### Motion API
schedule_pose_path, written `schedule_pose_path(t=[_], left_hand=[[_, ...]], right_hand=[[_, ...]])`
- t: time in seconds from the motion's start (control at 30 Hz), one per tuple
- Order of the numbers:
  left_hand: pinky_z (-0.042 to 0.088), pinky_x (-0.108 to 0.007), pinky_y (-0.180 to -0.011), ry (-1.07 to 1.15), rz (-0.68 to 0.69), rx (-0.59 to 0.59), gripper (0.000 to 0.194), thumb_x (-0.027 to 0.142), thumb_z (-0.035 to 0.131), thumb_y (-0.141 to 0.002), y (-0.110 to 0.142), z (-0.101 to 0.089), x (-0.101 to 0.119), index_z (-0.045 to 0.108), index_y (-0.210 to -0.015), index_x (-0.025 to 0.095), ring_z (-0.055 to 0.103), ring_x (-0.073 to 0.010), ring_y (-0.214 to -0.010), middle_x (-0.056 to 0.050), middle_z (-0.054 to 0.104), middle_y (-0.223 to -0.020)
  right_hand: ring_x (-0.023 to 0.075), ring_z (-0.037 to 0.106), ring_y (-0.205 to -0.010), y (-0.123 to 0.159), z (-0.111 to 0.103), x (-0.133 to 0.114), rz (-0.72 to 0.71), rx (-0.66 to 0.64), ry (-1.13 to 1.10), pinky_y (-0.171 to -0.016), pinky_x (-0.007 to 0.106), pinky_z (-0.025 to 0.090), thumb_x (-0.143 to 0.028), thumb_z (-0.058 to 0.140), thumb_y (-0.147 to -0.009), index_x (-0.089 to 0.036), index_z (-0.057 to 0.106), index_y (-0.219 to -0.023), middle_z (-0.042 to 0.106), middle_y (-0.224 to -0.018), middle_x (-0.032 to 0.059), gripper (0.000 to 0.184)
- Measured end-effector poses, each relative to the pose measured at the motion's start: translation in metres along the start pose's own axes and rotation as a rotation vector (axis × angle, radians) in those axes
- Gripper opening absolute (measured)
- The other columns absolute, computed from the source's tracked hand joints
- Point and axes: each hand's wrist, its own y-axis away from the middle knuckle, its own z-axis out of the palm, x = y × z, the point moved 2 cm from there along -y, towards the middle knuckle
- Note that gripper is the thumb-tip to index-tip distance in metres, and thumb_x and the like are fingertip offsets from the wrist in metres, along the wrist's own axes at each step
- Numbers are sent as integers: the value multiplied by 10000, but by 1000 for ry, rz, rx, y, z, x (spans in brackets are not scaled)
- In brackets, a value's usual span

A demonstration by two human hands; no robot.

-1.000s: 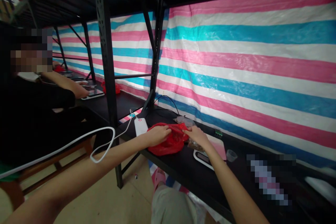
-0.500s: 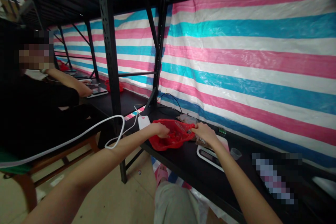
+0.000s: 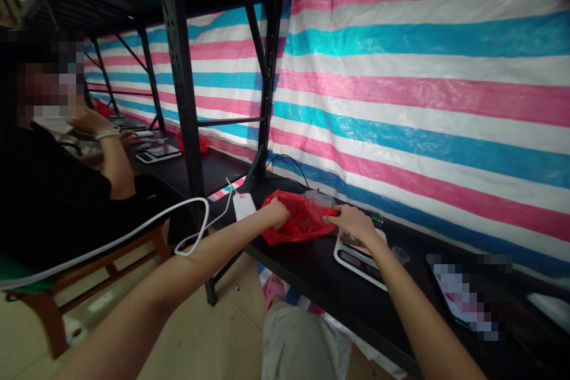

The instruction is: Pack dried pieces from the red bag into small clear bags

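Left hand: my left hand pinches the near edge of the red bag, fingers closed on the plastic.
Right hand: my right hand grips the bag's far edge, just above the scale.
Bag: it lies on the black surface, between the white power strip and the scale, mouth pulled taut.
Change: a second ago the bag sagged in a loose heap; now it is stretched wider between my hands, which have drawn apart.
Meaning: I judge the mouth is open enough to reach inside.
Nearby: a small clear cup beside the scale; a co-worker's arm at the next station, raised off their scale.
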Motion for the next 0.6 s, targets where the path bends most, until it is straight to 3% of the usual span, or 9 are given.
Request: schedule_pose_path(t=[0.13,0.23,0.4,0.5,0.6], left_hand=[[435,-376,-808,-49,1,-172,446,318,769,-543,10,-12,5,678,-965,203,599,-297,-918,-122,667,-1020],[438,-327,-793,-25,62,-179,431,387,636,-710,19,-27,6,607,-1113,236,582,-278,-990,-100,633,-1111],[421,-261,-810,324,276,45,281,337,550,-797,39,-52,5,639,-1022,193,603,-194,-931,-60,665,-1018],[428,-268,-840,721,373,199,441,369,629,-735,48,-53,2,561,-1126,176,598,-180,-946,-65,641,-1062],[436,-309,-867,1106,329,402,582,368,673,-689,46,-41,-8,470,-1197,166,580,-186,-993,-92,598,-1130]], right_hand=[[248,618,-774,5,-21,1,-43,108,8,-610,291,385,-587,499,-714,-226,653,-822,662,-763,66,407],[215,594,-670,9,-44,0,-57,218,-97,-549,269,351,-575,524,-704,-231,641,-794,635,-692,41,374],[137,513,-540,1,-65,-26,-279,236,-612,-483,227,324,-525,555,-702,-209,596,-848,546,-598,-15,351],[119,497,-534,-12,-53,-55,-354,154,-952,-471,219,335,-510,586,-670,-197,584,-867,547,-638,-22,369],[136,544,-620,-27,-25,-80,-339,162,-1238,-524,228,394,-476,582,-664,-201,579,-838,585,-705,-9,325]])
